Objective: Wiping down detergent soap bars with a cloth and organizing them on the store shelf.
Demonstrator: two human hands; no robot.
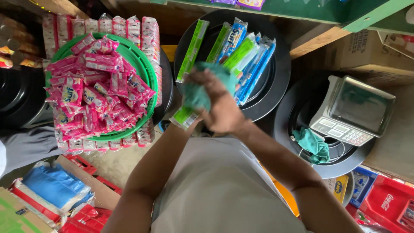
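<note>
Both hands work together above the black tray (276,92): the right hand (224,114) presses a teal cloth (202,92) over the long green packet (186,115) that the left hand (195,126), mostly hidden, seems to grip below. Wiping goes best in even lengthwise strokes.

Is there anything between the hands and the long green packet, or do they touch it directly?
A teal cloth lies between. The right hand presses this cloth onto the green packet. The left hand is mostly hidden under the right one, so its grip on the packet cannot be told.
</note>
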